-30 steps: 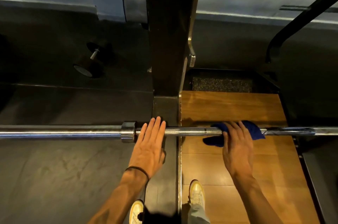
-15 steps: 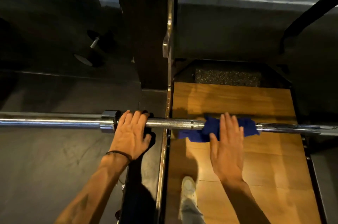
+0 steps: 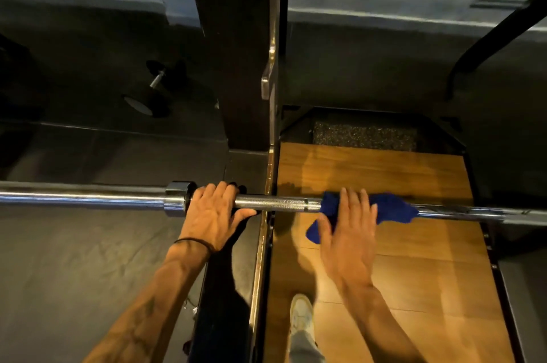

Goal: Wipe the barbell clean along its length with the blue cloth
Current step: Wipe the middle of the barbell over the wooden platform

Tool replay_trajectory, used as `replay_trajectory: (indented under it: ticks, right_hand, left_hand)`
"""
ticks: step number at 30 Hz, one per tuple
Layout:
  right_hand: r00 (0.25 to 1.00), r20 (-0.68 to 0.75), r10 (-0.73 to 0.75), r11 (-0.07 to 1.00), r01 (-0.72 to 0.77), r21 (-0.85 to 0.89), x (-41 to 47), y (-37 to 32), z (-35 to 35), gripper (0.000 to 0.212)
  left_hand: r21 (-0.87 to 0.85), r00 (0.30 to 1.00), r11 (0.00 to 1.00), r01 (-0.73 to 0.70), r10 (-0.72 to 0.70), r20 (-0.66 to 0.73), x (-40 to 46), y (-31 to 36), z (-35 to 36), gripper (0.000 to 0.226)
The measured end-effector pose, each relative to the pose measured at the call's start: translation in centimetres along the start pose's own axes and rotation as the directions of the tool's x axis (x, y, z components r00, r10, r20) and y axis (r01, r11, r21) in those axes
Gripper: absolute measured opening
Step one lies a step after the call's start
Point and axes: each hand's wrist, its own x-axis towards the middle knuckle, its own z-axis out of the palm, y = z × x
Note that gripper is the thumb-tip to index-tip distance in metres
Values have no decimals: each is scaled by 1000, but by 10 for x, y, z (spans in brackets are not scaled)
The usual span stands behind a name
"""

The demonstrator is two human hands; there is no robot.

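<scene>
Pressing flat, right hand holds soft blue cloth over long steel barbell, fingers straight, right of collar. Left hand curls round shaft just beside collar. Bar: heavy, rigid, knurled, likely prone to rolling; steady near collar. Cloth: limp, light; wrap round shaft for full contact.

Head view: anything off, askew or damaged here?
Nothing stands out. The barbell lies level, left hand gripping it beside the collar, right hand pressing the blue cloth onto it. A dumbbell lies on the dark floor behind.
</scene>
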Motion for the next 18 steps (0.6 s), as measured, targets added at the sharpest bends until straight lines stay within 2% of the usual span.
replay_trajectory:
  ticks: [1, 2, 5, 7, 10, 15, 18]
  right_hand:
    - [1000, 19, 21, 999, -22, 33, -1, -20, 1, 78]
    - [998, 53, -30, 998, 27, 55, -6, -39, 2, 78]
    - [940, 80, -332, 943, 330, 40, -6, -60, 6, 71]
    - [906, 92, -413, 909, 417, -21, 6, -46, 4, 66]
    - [904, 114, -412, 904, 421, -73, 18, -32, 1, 58]
    - [921, 82, -380, 916, 388, -103, 11, -38, -3, 54]
    - [900, 114, -420, 897, 431, -96, 4, -29, -2, 57]
  left_hand:
    - [-5, 999, 1000, -12, 12, 41, 3, -2, -1, 63]
    - [-17, 996, 1000, -17, 18, 84, 5, -3, -2, 66]
    - [-56, 977, 998, 16, -3, 212, 14, -10, -11, 72]
    - [-54, 953, 998, 31, -13, 304, 21, -11, -17, 74]
    - [-54, 886, 996, 76, -43, 461, 28, -11, -24, 67]
    - [-110, 814, 991, 79, 0, 581, 20, -6, -33, 54]
    - [-129, 768, 984, 124, -13, 641, 7, -1, -37, 62]
